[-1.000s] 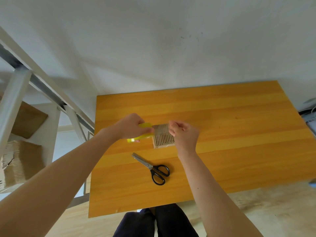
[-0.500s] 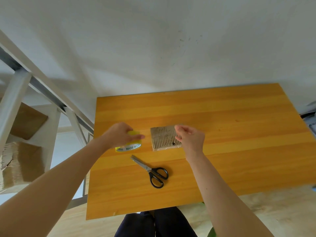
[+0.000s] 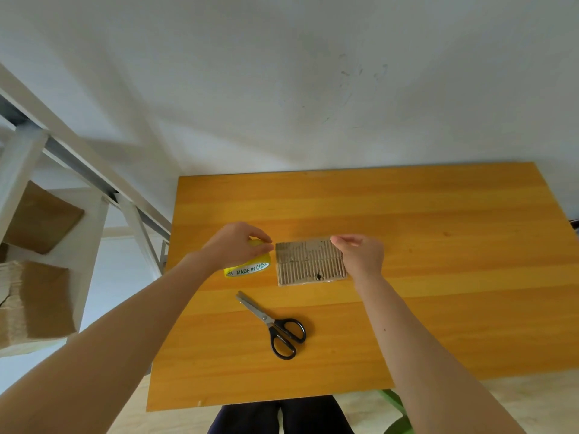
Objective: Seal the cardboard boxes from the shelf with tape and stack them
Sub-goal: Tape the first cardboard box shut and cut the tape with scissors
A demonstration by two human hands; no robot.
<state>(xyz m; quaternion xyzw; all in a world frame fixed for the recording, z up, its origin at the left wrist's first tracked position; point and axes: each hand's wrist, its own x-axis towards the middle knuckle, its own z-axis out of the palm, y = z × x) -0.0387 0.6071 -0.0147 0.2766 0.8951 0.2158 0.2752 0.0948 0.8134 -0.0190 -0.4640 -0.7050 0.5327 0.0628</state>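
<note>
Item: small flat brown corrugated cardboard box [image 3: 308, 261], on the orange wooden bench [image 3: 438, 277], centre frame, between my hands.
Left hand [image 3: 233, 245]: grips a yellow roll of tape [image 3: 247, 268] just left of the box.
Right hand [image 3: 363, 255]: fingers curled at the box's right edge; whether pinching, I cannot tell.
Black-handled scissors [image 3: 275, 324]: lower centre.
Open bench surface: right, to the edge.
Stacked brown boxes [image 3: 34, 296] on the white shelf [image 3: 91, 233]: far left, cut off.

Scissors [image 3: 270, 321] block front-centre; shelf [image 3: 91, 245] crowds L edge; tabletop [image 3: 454, 277] R side passable.
</note>
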